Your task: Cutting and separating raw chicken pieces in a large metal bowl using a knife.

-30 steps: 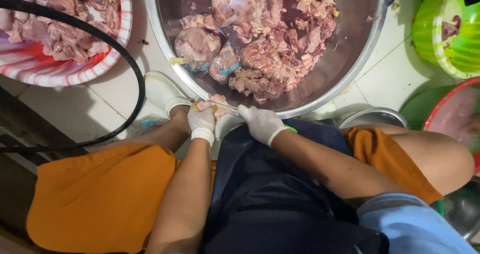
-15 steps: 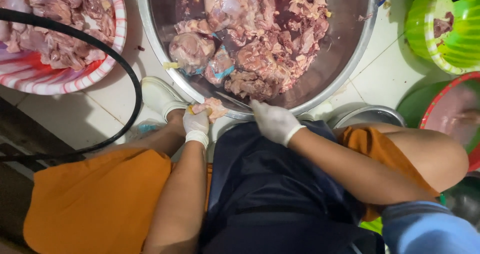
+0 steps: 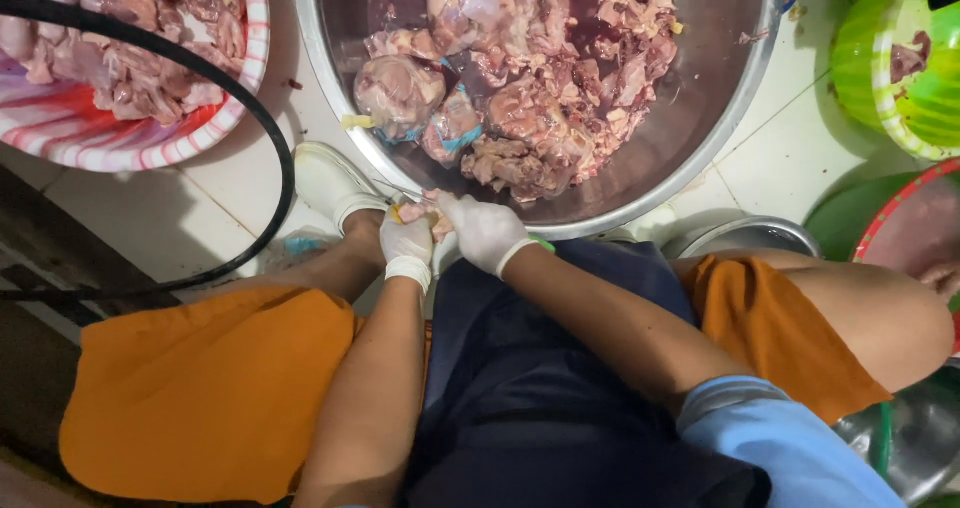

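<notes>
At the far left a red-and-white striped basin (image 3: 150, 143) sits on the tiled floor (image 3: 200, 213), heaped with pale raw meat, and a black hose (image 3: 283, 158) curves across it. Beside it a white shoe (image 3: 330, 180) rests on the tiles. Next come the hands, both in white gloves, meeting just below the rim of the big steel bowl (image 3: 740, 78). The left hand (image 3: 407, 243) is clenched around a small piece of raw meat (image 3: 420, 211) — pink, with a yellowish bit at its edge — and the right hand (image 3: 483, 231) grips the same piece from the other side. The bowl above them holds a heap of raw meat pieces. At the right edge stand a green basin (image 3: 860, 58) and a red-rimmed basin (image 3: 905, 203).
</notes>
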